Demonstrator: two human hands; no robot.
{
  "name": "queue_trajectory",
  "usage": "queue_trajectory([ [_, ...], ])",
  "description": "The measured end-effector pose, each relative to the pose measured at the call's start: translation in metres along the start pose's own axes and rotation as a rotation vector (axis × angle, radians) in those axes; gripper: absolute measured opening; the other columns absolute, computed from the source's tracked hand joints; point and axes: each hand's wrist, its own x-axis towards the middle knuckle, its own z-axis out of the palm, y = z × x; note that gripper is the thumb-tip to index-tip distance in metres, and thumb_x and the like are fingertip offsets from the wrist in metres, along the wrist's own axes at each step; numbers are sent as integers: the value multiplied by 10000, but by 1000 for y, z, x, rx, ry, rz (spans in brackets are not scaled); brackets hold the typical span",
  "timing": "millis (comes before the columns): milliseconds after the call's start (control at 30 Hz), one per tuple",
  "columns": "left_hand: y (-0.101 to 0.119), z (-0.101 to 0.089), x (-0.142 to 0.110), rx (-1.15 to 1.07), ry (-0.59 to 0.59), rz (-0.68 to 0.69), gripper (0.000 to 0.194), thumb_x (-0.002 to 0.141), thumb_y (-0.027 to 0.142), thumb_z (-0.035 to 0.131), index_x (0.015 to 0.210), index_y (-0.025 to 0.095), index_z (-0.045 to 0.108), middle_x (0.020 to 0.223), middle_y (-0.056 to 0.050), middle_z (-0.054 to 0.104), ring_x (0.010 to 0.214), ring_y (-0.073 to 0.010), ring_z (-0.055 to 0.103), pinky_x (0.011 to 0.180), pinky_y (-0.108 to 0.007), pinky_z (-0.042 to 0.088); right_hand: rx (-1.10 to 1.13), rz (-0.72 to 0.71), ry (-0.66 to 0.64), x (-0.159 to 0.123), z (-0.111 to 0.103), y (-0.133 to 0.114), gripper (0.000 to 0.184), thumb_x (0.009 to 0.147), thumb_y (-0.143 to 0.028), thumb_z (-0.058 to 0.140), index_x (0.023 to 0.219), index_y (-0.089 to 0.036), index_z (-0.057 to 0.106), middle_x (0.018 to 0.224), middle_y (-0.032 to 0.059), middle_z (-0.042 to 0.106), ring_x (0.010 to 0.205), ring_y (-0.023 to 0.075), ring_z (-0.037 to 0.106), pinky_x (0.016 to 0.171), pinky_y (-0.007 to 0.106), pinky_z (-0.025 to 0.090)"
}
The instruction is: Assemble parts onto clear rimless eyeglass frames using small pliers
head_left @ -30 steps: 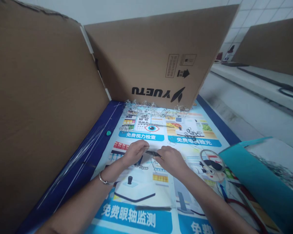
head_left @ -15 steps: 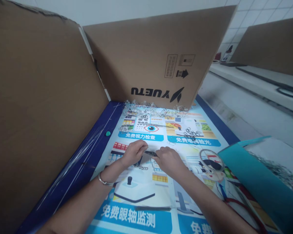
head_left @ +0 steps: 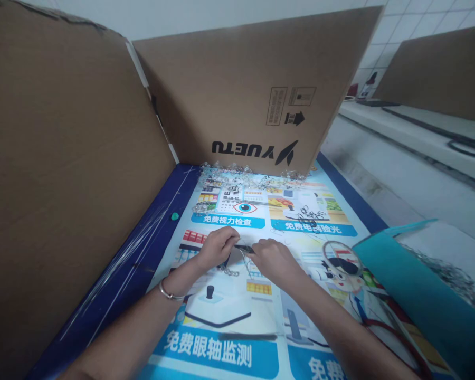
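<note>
My right hand (head_left: 275,261) is closed round a small pair of pliers (head_left: 244,248), whose dark narrow jaws point left. Just left of the jaw tips, my left hand (head_left: 218,247) is pinched; whatever lies between its thumb and finger is too small to make out. A short silvery chain (head_left: 231,272) lies on the printed sheet (head_left: 237,330) beneath my hands. Fine wire strands show below the pliers. A metal bangle (head_left: 169,292) circles my left wrist.
Cardboard panels (head_left: 245,95) stand at the back and left. Clear shiny pieces (head_left: 237,171) lie along the back panel, with several dark loops (head_left: 312,214) nearer. Long wires (head_left: 114,269) lie at left. A teal box (head_left: 415,279) holding a metallic heap stands at right.
The hands and pliers stay in nearly the same place. The pliers' jaws are slightly turned, and the view has shifted a little.
</note>
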Motion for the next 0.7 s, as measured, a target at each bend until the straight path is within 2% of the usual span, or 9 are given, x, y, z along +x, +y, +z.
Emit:
queue_trajectory([
  [367, 0, -1, 1, -18, 4, -32, 99, 821, 159, 442, 772, 189, 523, 723, -2, 582, 683, -114, 542, 631, -214, 409, 8, -3, 46, -1, 3, 2, 341, 869, -405, 375, 818, -178, 624, 804, 75, 616, 775, 197, 566, 645, 276, 386],
  [700, 0, 0, 0, 33, 32, 27, 106, 816, 167, 444, 762, 184, 534, 690, -3, 578, 646, -112, 531, 605, -214, 400, -22, -11, 61, -3, 0, 1, 323, 858, -400, 401, 850, -174, 631, 817, 91, 599, 808, 215, 534, 683, 312, 355],
])
